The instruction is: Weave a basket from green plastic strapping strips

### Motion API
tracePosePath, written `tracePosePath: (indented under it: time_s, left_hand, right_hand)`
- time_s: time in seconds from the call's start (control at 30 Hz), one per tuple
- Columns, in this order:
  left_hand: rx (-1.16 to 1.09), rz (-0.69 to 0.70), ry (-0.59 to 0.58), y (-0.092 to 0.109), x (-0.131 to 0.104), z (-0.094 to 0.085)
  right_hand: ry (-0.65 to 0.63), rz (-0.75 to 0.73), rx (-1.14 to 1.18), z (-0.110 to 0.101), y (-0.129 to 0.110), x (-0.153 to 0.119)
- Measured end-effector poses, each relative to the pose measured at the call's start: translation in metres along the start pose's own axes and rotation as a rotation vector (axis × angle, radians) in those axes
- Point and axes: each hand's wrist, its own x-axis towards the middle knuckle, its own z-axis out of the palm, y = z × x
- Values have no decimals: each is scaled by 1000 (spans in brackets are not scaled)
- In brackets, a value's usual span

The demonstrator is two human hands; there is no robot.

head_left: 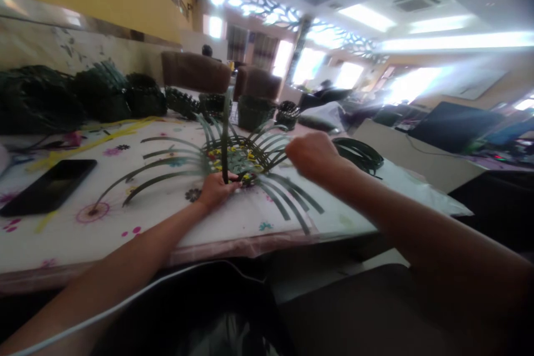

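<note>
A partly woven basket base [236,158] of dark green strips lies on the table, its loose strips fanning out on all sides and yellow bits showing around the weave. My left hand [217,190] is closed on the near edge of this base, thumb and fingers pinching it. One dark strip [226,139] stands upright just at those fingertips. Off to the right, my right hand [312,157] is raised above the table in a fist, blurred by motion. Whatever it may hold is hidden.
A black phone [52,186] lies on the flowered tablecloth [167,233] at left. Yellow strips [89,142] are behind it. Several dark woven baskets [254,112] line the far edge. A coil of dark strips [361,154] lies beyond my right hand. Chairs [196,71] stand behind.
</note>
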Motion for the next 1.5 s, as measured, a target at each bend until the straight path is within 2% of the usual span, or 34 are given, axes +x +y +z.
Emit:
tracePosePath:
  time_s: [0.07,0.17,0.33,0.5,0.57,0.67,0.83,0.97,1.03,1.1,1.2,1.3,1.37,1.5]
  left_hand:
    - [25,-5,2,1,0,0]
    - [41,0,-2,2,0,-1]
    - [55,-10,10,-1,0,1]
    - [66,7,11,0,1,0]
    - [77,22,2,2,1,-1]
    - [84,28,-4,3,1,-1]
    - [82,-3,5,1,1,0]
    - [81,19,-14,1,1,-2]
    - [77,38,-23,0,1,-2]
    - [71,43,-24,0,1,-2]
    - [49,21,-14,-1,1,-1]
    - [36,-4,-56,2,0,-2]
    - [36,-8,-96,6,-1,-3]
    - [27,7,-138,12,-1,-6]
  right_hand:
    - [-39,33,-7,20,4,-2]
    - [-28,75,-3,41,-5,-22]
    - [-14,111,30,58,-38,-67]
    - [-112,-8,147,69,-78,-90]
    - [-181,-9,235,73,-89,-89]
    - [-230,82,387,83,-93,-82]
    - [-104,201,643,96,-93,-79]
    - [-111,237,751,94,-116,-85]
    - [-137,235,749,96,-126,-85]
    - [-147,252,688,104,-127,-84]
    - [-158,346,541,121,-111,-78]
    - [-178,394,498,131,-95,-71]
    - [-115,321,555,134,-94,-65]
    - [185,94,700,144,-102,-49]
